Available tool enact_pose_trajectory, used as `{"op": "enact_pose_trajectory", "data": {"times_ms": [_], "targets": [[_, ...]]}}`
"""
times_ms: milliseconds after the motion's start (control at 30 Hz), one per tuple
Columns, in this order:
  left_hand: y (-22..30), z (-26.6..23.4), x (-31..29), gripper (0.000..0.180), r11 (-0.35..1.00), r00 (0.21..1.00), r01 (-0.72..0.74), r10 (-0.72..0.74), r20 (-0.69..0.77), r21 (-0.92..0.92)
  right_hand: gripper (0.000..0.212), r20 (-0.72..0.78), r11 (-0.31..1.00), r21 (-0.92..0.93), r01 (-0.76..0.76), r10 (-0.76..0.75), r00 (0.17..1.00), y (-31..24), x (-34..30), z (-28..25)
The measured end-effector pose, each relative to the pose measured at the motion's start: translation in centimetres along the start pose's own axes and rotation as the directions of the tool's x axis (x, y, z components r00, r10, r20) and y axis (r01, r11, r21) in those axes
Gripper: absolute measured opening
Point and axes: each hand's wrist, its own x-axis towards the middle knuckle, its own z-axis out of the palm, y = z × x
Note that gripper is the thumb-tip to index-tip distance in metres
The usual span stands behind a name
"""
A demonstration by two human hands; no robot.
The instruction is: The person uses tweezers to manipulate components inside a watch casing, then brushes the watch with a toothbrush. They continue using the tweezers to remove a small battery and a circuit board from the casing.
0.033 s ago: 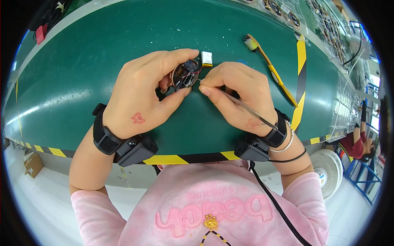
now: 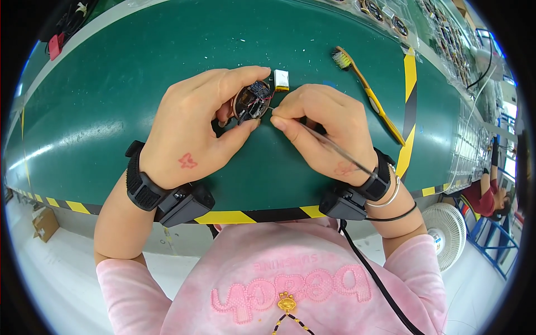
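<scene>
Green bench [image 2: 111,84] fills the view, striped tape along its near edge. Left hand [image 2: 192,131] at 10 o'clock of centre, fingers and thumb closed round the rim of a small round circuit assembly [image 2: 252,101], lifted just off the bench. Right hand [image 2: 326,128] at 2 o'clock, pinched shut on thin tweezers [image 2: 329,146], tip at the assembly's right edge. Yellow brush [image 2: 368,92] lies at 1 o'clock, well apart. Small silver battery cell [image 2: 281,80] at 12, just beside the assembly. Assembly looks light, stiff, fragile; fine wires exposed. Hold by the rim only, not the wires.
</scene>
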Motion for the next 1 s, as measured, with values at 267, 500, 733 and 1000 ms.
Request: {"op": "enact_pose_trajectory", "data": {"times_ms": [267,500,733,1000], "targets": [[0.1,0.0,0.0,0.059,1.000,1.000,0.023,-0.023,0.001,-0.010,0.010,-0.033,1.000,0.003,-0.015,0.015,0.999,-0.1,0.0,0.1],[0.1,-0.1,0.1,0.058,0.997,0.998,0.062,-0.063,0.014,0.050,0.008,-0.026,1.000,0.009,0.017,-0.017,1.000,-0.2,0.0,0.2],[0.4,-0.1,0.3,0.057,0.994,0.996,0.090,-0.091,0.023,0.059,0.007,-0.032,0.986,0.117,-0.121,0.126,0.992,-0.3,0.0,-0.4],[0.3,0.1,0.3,0.049,0.991,0.992,0.124,-0.122,-0.040,0.049,0.008,-0.034,0.967,0.208,-0.143,0.154,0.988,-0.3,0.2,-1.4]]}}
